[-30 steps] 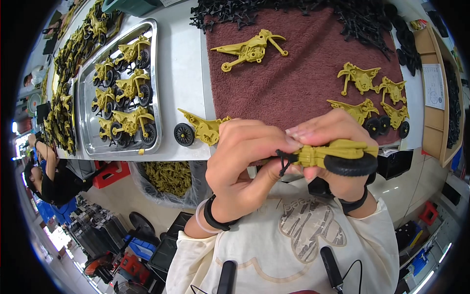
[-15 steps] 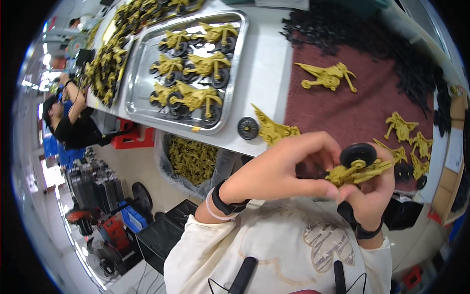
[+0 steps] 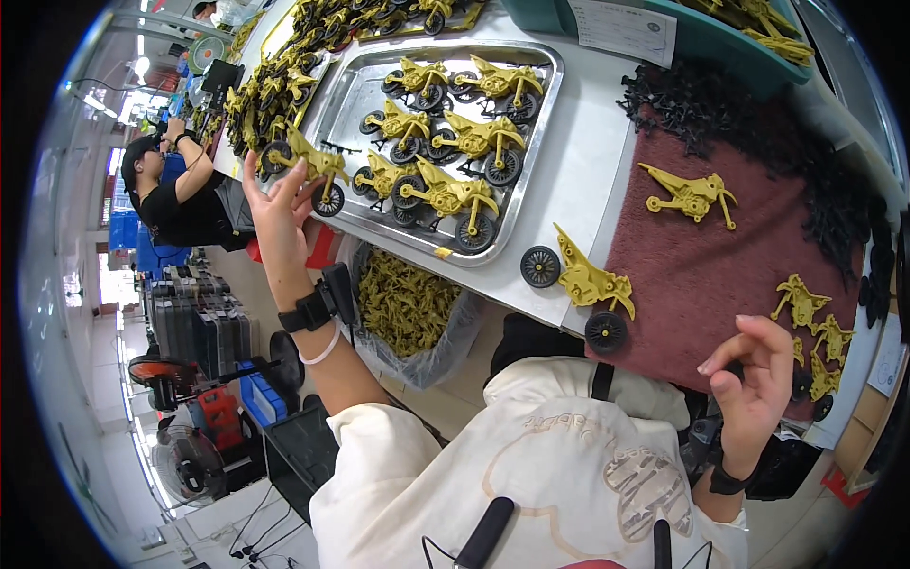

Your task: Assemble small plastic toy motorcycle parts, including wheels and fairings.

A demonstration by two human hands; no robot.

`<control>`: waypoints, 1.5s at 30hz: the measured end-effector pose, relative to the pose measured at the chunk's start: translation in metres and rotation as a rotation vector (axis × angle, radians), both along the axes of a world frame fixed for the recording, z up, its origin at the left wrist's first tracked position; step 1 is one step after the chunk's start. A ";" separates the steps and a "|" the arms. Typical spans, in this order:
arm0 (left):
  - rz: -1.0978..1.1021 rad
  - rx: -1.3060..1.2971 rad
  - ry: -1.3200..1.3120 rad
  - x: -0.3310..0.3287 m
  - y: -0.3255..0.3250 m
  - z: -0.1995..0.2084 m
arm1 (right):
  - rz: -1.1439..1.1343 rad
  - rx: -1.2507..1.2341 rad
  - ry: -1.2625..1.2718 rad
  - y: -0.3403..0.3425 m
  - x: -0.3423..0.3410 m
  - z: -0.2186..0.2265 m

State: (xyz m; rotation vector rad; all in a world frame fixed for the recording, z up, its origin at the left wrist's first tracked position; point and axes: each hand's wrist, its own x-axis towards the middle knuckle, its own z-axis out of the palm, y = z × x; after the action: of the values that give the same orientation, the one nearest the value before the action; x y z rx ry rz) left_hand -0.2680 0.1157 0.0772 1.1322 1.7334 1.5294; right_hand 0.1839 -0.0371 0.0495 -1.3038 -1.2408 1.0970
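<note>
My left hand [image 3: 281,211] is stretched out to the left, its fingers closed round a yellow toy motorcycle [image 3: 313,163] with black wheels, held over the left edge of a metal tray [image 3: 379,224]. Several similar toy motorcycles [image 3: 445,194] stand in rows in that tray. Over the front right of a dark red cloth [image 3: 682,275], my right hand [image 3: 754,384] is raised with fingers apart and nothing in it. Between the hands lie a yellow motorcycle body [image 3: 590,275] and two loose black wheels [image 3: 540,266]. Another yellow body [image 3: 690,196] rests on the cloth farther back.
Black small parts [image 3: 682,109] are heaped along the cloth's back and right. More yellow bodies [image 3: 801,299] lie at right. A teal bin [image 3: 701,47] stands behind. Below the table edge is a lined container [image 3: 403,303] of yellow parts. A co-worker [image 3: 175,194] works at far left.
My left hand has carried the toy motorcycle from in front of me leftward to the tray's edge. My right hand has let go of it. The view has shifted, and a second loose wheel shows.
</note>
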 end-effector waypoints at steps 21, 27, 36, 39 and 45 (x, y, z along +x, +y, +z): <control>-0.234 -0.345 1.021 -0.030 0.036 -0.070 | 0.319 0.267 -0.763 0.035 -0.068 -0.007; -0.223 -0.385 1.214 -0.009 0.034 -0.041 | 0.274 0.233 -0.565 0.036 -0.076 -0.010; -0.841 -0.004 0.986 0.127 0.024 0.082 | 0.210 -0.128 0.016 0.041 -0.015 0.009; -1.247 0.050 0.975 0.177 0.056 0.077 | 0.213 -0.158 -0.191 0.035 0.014 0.013; -1.513 0.161 0.959 0.283 0.102 0.011 | 0.032 0.185 -0.749 0.025 0.008 0.016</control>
State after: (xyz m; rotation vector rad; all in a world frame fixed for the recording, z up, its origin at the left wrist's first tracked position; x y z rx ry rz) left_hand 0.0155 0.2176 0.0885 2.5757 0.5475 0.1070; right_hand 0.1923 -0.0126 0.0652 -1.6120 -1.8563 0.4862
